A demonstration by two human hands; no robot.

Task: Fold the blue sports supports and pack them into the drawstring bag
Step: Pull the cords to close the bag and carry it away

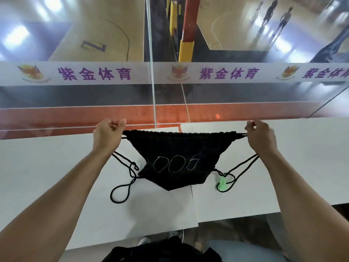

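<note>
A black drawstring bag with white chalk-like marks hangs over the white table, its mouth gathered tight along the top. My left hand grips the black cords at the bag's left top corner. My right hand grips the cords at the right top corner. Both hands are pulled apart, stretching the cords taut. Loose cord loops trail on the table below each hand. No blue supports are visible; the bag bulges slightly.
A small green tag lies on the table by the right cord. The table is two white boards meeting at a seam. A glass railing with a printed banner stands just beyond, overlooking a sports court. Dark clothing is below.
</note>
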